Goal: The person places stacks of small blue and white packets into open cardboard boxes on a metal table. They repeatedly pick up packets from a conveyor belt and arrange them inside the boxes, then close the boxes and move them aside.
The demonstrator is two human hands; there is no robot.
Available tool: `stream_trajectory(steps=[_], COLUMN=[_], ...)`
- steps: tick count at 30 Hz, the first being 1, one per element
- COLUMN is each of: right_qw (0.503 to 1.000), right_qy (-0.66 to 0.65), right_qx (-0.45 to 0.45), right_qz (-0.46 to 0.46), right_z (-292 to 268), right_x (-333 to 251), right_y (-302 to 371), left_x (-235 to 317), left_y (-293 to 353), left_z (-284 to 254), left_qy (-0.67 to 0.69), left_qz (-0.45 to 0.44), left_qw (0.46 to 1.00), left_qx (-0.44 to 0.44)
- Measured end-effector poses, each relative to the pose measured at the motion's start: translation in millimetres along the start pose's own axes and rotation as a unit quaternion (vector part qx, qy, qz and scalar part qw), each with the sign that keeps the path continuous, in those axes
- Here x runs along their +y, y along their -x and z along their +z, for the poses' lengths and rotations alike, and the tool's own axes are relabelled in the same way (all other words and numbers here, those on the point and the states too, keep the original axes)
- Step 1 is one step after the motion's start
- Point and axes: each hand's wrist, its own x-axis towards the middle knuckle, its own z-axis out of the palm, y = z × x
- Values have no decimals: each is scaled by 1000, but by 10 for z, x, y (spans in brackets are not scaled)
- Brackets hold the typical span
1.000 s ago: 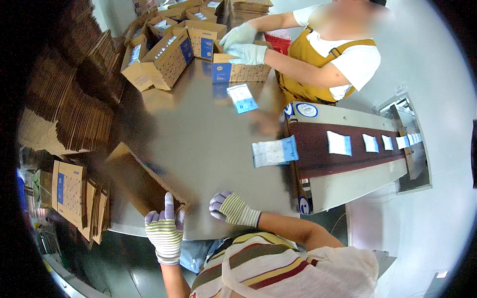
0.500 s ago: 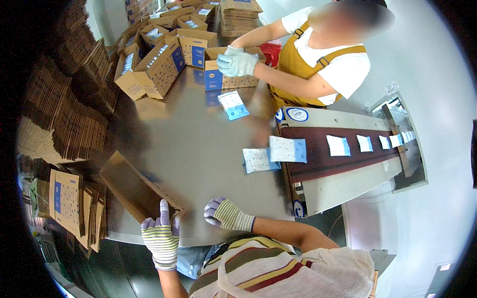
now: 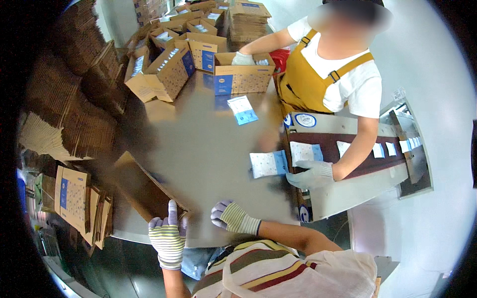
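A co-worker's glove point(image 3: 311, 175) has reached the pouches point(image 3: 304, 150), now graspable; left hand point(image 3: 167, 238), index extended, at the carton point(image 3: 144, 191); right hand point(image 3: 234, 217), fingers curled.

Yellow-striped gloves point(image 3: 167, 243), lilac fingers point(image 3: 172, 211), brown carton point(image 3: 141, 186), blue and white packets point(image 3: 268, 164)

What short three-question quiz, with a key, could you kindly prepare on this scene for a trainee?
1. Which of the wearer's hands is at the nearest open cardboard carton?

2. True or false: the co-worker has both hands in the printed carton in front of them.

3. What colour are the co-worker's overalls?
A) Navy blue
B) Mustard yellow
C) Dark green

Key:
1. The left hand; the right hand is apart from it.
2. False: one gloved hand is in it, the other gloved hand at the conveyor.
3. B.
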Motion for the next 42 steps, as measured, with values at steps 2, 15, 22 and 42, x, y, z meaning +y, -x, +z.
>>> stream_trajectory(steps=[2, 15, 22, 42], right_qw=[1000, 1000, 999, 1000], right_qy=[11, 3, 22, -3], right_qx=[-18, 8, -4, 3], right_qz=[-2, 21, 27, 15], right_z=[-72, -46, -67, 44], right_x=[-42, -65, -109, -63], right_y=[-44, -126, -90, -61], left_x=[-5, 8, 75, 81], left_y=[-23, -3, -51, -29], left_z=[-53, -59, -29, 28], left_qy=[-7, 16, -3, 1], left_qz=[10, 0, 6, -8], left_qw=[1000, 1000, 999, 998], left_qx=[15, 22, 48, 67])
